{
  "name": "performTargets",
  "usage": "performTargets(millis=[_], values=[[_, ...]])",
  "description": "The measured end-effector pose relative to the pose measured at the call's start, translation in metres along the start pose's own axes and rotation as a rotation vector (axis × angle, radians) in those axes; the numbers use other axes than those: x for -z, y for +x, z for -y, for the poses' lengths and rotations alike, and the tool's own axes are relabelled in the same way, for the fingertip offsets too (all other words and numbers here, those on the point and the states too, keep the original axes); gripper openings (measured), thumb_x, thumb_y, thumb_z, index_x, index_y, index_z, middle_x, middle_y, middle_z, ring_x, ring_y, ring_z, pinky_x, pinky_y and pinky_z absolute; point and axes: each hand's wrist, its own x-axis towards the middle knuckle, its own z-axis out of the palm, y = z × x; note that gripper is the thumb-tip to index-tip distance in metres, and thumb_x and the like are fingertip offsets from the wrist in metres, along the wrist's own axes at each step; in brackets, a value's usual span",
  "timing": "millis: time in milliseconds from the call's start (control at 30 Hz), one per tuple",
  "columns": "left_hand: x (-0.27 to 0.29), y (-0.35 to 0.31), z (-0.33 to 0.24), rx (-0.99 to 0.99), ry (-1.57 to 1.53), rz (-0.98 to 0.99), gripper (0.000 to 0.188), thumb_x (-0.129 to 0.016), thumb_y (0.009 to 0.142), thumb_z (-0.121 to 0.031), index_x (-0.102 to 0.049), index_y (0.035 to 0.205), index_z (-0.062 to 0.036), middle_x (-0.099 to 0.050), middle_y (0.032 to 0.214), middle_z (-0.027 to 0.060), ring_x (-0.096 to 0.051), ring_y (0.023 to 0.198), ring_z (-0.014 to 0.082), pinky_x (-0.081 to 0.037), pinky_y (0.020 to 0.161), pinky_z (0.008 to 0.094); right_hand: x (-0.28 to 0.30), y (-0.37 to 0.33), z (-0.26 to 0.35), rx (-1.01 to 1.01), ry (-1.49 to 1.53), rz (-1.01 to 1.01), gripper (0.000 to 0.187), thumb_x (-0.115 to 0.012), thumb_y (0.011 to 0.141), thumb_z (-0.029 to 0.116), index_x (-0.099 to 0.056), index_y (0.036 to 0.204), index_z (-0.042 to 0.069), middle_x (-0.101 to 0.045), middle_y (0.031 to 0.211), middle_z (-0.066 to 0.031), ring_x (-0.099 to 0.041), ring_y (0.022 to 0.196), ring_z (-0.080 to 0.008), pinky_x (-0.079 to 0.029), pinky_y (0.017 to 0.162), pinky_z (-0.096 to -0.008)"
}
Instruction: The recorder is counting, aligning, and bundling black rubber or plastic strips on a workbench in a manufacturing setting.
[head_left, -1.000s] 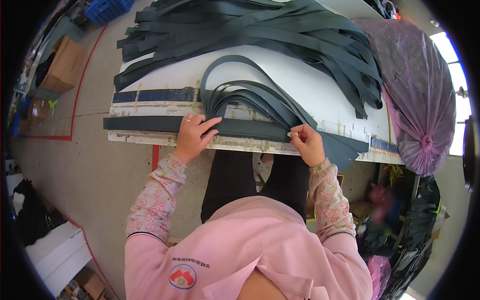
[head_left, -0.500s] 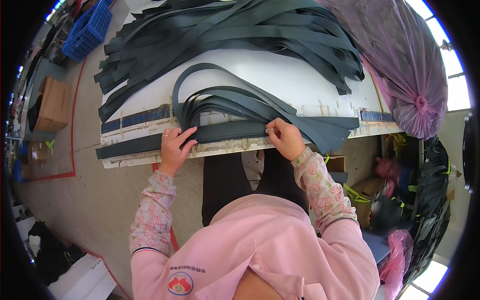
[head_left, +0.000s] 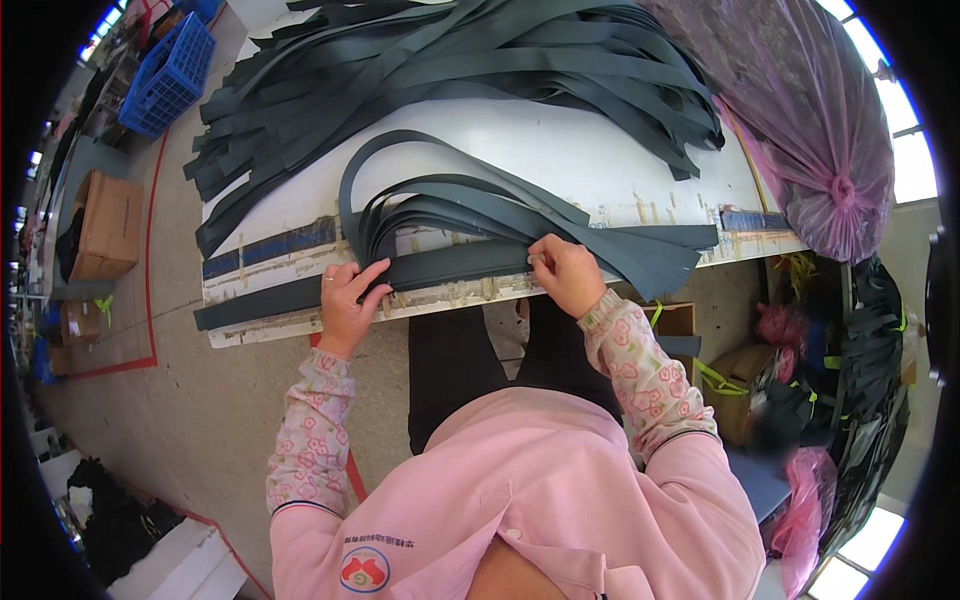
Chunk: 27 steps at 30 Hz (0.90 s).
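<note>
A stack of long dark grey strips (head_left: 450, 268) lies along the near edge of a white table (head_left: 590, 160). My left hand (head_left: 348, 298) rests flat on the stack, fingers spread, pressing it down. My right hand (head_left: 563, 270) pinches the top strips of the same stack further right. Behind my hands, several strips from the stack curve up in a loop (head_left: 400, 170) on the tabletop. The right ends of the strips fan out past the table edge (head_left: 655, 255).
A large heap of the same dark strips (head_left: 450, 60) covers the far side of the table. A tied purple plastic bag (head_left: 820, 130) sits at the right. A blue crate (head_left: 168, 75) and cardboard boxes (head_left: 105, 228) stand on the floor at the left.
The view has tilted and shifted. Both hands stay on the stack; my left hand has spread flatter and my right hand has slid slightly along the strips.
</note>
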Motion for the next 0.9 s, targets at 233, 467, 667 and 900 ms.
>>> performTargets(millis=[233, 467, 667, 900], values=[[-0.002, 0.005, -0.004, -0.012, -0.007, -0.019, 0.040, -0.081, 0.073, -0.016, -0.075, 0.113, -0.0176, -0.050, 0.081, 0.0052, -0.047, 0.079, 0.0260, -0.042, 0.074, 0.0373, 0.013, 0.003, 0.018, -0.123, 0.410, 0.014, 0.013, -0.066, 0.086, 0.006, -0.067, 0.097, 0.001, -0.059, 0.062, -0.0048, -0.054, 0.055, -0.0114, -0.046, 0.055, -0.0284], [-0.002, 0.001, -0.002, -0.051, -0.019, -0.025, 0.033, -0.074, 0.080, -0.007, -0.075, 0.113, -0.0137, -0.048, 0.080, 0.0062, -0.047, 0.078, 0.0251, -0.041, 0.073, 0.0356, -0.077, 0.013, 0.067, 0.021, 0.489, 0.634, 0.041, -0.061, 0.082, 0.013, -0.059, 0.122, 0.003, -0.066, 0.072, -0.0112, -0.064, 0.063, -0.0225, -0.051, 0.062, -0.0368], [0.000, -0.007, 0.008, -0.058, 0.041, -0.018, 0.040, -0.070, 0.083, -0.006, -0.073, 0.121, -0.0170, -0.044, 0.078, 0.0064, -0.045, 0.076, 0.0253, -0.039, 0.073, 0.0357, -0.096, 0.056, 0.105, 0.268, 0.132, 0.057, 0.047, -0.061, 0.083, 0.012, -0.054, 0.128, 0.004, -0.067, 0.076, -0.0168, -0.067, 0.071, -0.0338, -0.053, 0.066, -0.0415], [-0.003, 0.008, -0.004, -0.029, 0.044, 0.004, 0.037, -0.071, 0.081, -0.015, -0.072, 0.118, -0.0225, -0.051, 0.085, 0.0073, -0.050, 0.081, 0.0283, -0.041, 0.074, 0.0415, -0.111, 0.033, 0.088, 0.107, 0.307, 0.132, 0.014, -0.064, 0.086, 0.011, -0.064, 0.098, 0.006, -0.063, 0.066, -0.0133, -0.064, 0.062, -0.0314, -0.050, 0.062, -0.0420]])
